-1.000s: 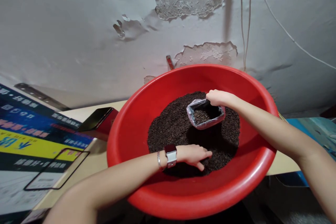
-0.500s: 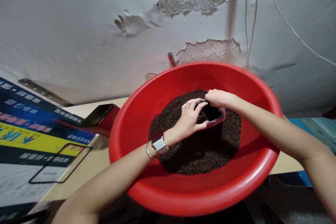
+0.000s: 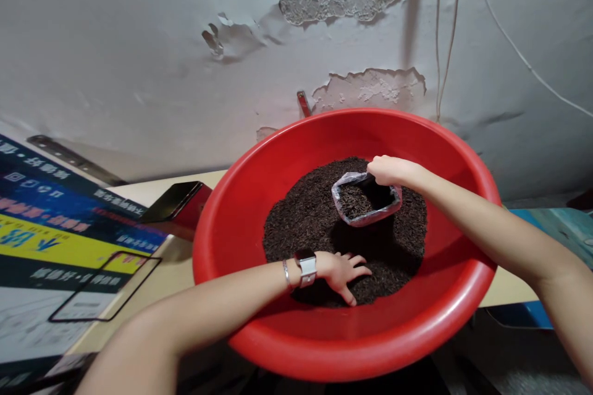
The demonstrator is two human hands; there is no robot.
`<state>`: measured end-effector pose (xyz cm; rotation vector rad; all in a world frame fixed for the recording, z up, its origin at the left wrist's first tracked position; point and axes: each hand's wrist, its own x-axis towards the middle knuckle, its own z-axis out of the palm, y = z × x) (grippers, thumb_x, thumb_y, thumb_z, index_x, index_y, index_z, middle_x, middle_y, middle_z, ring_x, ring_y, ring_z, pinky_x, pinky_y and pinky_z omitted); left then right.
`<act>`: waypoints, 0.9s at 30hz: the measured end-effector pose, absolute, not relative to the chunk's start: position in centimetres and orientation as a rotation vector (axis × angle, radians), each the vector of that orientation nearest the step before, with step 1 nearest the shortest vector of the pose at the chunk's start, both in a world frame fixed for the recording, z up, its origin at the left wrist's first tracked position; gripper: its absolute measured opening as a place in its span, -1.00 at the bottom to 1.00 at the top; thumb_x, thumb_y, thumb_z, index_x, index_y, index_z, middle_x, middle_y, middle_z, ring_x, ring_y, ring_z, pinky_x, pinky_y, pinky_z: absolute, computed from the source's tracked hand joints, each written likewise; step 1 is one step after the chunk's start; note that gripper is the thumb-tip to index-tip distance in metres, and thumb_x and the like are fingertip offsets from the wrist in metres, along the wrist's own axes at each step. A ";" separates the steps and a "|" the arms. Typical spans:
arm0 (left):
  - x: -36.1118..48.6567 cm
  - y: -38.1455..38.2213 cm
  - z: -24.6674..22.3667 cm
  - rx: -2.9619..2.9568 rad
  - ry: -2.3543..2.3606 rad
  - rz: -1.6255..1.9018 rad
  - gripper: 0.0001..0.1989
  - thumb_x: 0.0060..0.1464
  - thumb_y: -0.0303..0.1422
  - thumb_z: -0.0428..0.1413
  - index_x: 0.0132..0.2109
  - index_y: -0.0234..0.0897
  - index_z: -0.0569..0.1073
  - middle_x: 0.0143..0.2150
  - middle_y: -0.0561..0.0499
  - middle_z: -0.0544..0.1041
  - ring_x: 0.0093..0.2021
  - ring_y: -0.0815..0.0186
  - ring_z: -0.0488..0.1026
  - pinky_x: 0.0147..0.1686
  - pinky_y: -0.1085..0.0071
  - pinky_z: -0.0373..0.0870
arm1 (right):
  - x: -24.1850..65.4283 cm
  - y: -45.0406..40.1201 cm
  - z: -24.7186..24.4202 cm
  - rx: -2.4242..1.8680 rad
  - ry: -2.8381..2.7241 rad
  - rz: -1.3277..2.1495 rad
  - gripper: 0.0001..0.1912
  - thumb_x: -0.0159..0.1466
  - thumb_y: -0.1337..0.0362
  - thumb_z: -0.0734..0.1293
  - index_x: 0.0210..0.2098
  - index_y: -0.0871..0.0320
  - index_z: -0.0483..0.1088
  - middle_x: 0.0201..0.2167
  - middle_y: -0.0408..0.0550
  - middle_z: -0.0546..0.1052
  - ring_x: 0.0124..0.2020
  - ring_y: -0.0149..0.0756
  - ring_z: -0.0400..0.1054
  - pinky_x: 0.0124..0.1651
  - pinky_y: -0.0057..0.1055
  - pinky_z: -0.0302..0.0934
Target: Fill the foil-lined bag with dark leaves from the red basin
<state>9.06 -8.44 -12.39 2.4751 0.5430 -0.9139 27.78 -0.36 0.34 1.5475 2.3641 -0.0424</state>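
A big red basin (image 3: 241,210) holds a bed of dark, loose, grainy stuff (image 3: 296,216) that looks like tea leaves or soil. Within the basin, my right hand (image 3: 388,170) is closed on the far rim of a clear plastic bag (image 3: 367,219), whose mouth is spread wide. Some of the dark grains lie inside the bag. My left hand (image 3: 341,273), with a watch on its wrist, is open, fingers spread, palm down on the grains near the basin's front side. It is apart from the bag.
Left of the basin stand a dark box (image 3: 178,203) and a printed board (image 3: 69,222) with a black wire frame (image 3: 106,315). A pale tabletop (image 3: 507,284) shows under the basin. Behind is a peeling wall (image 3: 162,62) with hanging white cords (image 3: 448,55).
My left hand has let go of the bag's edge and moved down toward me onto the grains. My right hand keeps its hold at nearly the same spot.
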 end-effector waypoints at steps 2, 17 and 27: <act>9.1 -8.2 -12.4 2.456 0.537 -0.963 -0.18 -0.08 -0.15 0.23 0.30 -0.16 0.13 0.34 -0.27 0.09 0.23 -0.19 0.19 0.06 -0.05 0.27 | 27.8 -0.3 0.3 1.556 2.355 -0.048 -0.56 0.15 0.51 0.17 -0.01 0.39 0.45 -0.20 0.34 0.53 -0.12 -0.01 0.46 -0.30 -0.37 0.28; 10.0 -8.6 -11.4 2.519 0.588 -1.165 -0.24 -0.13 -0.27 0.30 0.22 -0.29 0.25 0.18 -0.30 0.35 0.02 -0.05 0.45 -0.12 0.24 0.43 | 27.9 -0.4 0.4 1.576 2.336 -0.045 -0.56 0.17 0.50 0.17 0.01 0.38 0.44 -0.16 0.34 0.52 -0.10 -0.01 0.46 -0.26 -0.35 0.29; 10.4 -8.7 -9.4 2.596 0.426 -0.819 -0.80 0.15 -0.40 0.07 -0.06 -0.32 0.41 -0.08 -0.16 0.52 -0.14 0.18 0.50 -0.19 0.37 0.40 | 27.9 -0.3 0.3 1.553 2.357 -0.030 -0.56 0.16 0.51 0.16 0.00 0.40 0.44 -0.17 0.34 0.53 -0.09 -0.01 0.45 -0.25 -0.36 0.29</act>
